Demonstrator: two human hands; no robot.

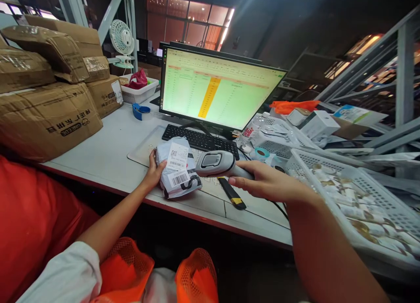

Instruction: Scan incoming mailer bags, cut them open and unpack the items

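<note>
My left hand (152, 171) grips the left side of a wrapped grey-white plastic parcel (164, 156), its fingers partly hidden behind it. White labels with barcodes (180, 178) and a square code face up on the parcel, which is tilted over the desk's front part. In my right hand (254, 178) is a grey-white barcode scanner (216, 162), held by its handle with the head close to the parcel's right side. A black and yellow utility knife (232, 193) lies on the desk mat just below the scanner.
Behind the parcel are a black keyboard (193, 139) and a monitor (216, 88) showing a spreadsheet. Taped cardboard boxes (49, 119) are stacked at left, near a blue tape dispenser (141, 111) and a small fan (122, 37). On the right stands a white basket (302, 163) of small rolled packets.
</note>
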